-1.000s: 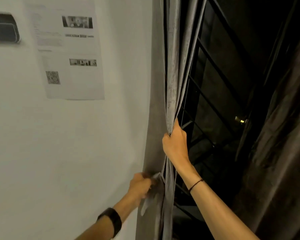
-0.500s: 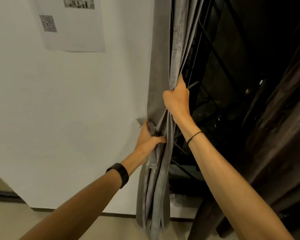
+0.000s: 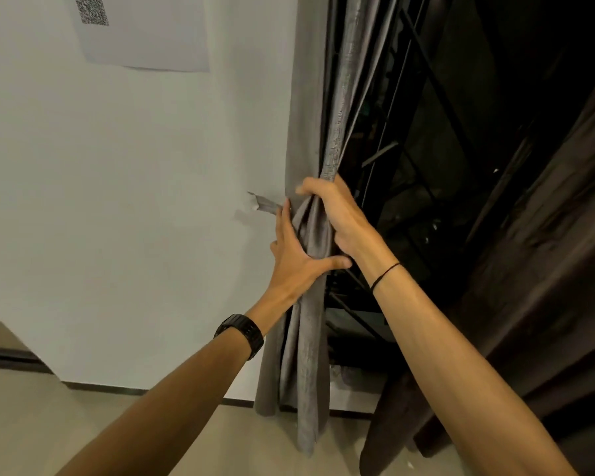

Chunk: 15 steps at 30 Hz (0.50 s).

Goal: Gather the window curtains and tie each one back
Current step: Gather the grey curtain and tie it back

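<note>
Beside the wall, right hand [image 3: 334, 214] clamps the soft grey curtain [image 3: 310, 338]; left hand [image 3: 298, 259], fingers spread, cups the limp bundle mid-height.

Both my forearms are bare, no sleeves in sight. On my left wrist sits a black watch [image 3: 240, 334] with a chunky link band (its face is turned away). Around my right wrist runs a thin black cord [image 3: 385, 275], plain and narrow.
</note>
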Tool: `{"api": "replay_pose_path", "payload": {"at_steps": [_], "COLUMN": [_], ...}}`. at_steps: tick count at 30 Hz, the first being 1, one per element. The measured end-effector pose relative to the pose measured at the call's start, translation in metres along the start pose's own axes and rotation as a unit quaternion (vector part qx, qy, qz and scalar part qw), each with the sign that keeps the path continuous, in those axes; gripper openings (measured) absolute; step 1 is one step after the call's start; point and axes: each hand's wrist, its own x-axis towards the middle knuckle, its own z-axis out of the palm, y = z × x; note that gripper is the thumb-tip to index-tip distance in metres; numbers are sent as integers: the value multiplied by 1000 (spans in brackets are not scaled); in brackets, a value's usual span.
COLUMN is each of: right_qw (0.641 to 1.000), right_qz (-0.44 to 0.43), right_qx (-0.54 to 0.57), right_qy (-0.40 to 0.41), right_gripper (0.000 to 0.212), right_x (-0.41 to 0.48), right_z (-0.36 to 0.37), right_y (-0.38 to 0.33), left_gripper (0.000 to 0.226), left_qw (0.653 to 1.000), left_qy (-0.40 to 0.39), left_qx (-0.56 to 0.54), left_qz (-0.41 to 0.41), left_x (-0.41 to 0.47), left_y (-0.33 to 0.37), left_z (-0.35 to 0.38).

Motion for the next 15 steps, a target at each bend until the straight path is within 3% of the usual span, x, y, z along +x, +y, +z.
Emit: {"api": "replay_pose_path", "payload": {"at_steps": [3, 6, 9, 10, 12, 14, 15], "right_qw": [989, 956, 891, 870, 859, 920, 960], "right_qz": [61, 73, 82, 102, 149, 164, 144], "right_qx": [39, 163, 271, 298, 334, 264, 161], "right_qy": [-129, -232, -356, -380, -359, -239, -179], "right_gripper": [71, 72, 123, 131, 115, 60, 30], "right_x": [-6, -5, 4, 11, 26, 46, 53], "right_z": [-3, -17, -37, -42, -46, -39, -31], "right_y": [28, 44, 51, 53, 59, 69, 73], "left_gripper": [130, 115, 90, 78, 62, 57, 56], "left_qw": [997, 992, 988, 988, 989, 992, 994], "left_qy": [57, 99, 135, 140, 138, 115, 103], "left_qx": [45, 71, 71, 60, 48, 42, 39], "left_qz": [-18, -24, -15, -14, -18, -19, -21], "left_x": [3, 4, 3, 2, 0, 0, 1], "left_y": [-7, -13, -13, -12, -11, -12, -13], "left_z": [2, -5, -11, -11, -10, -10, -11]}}
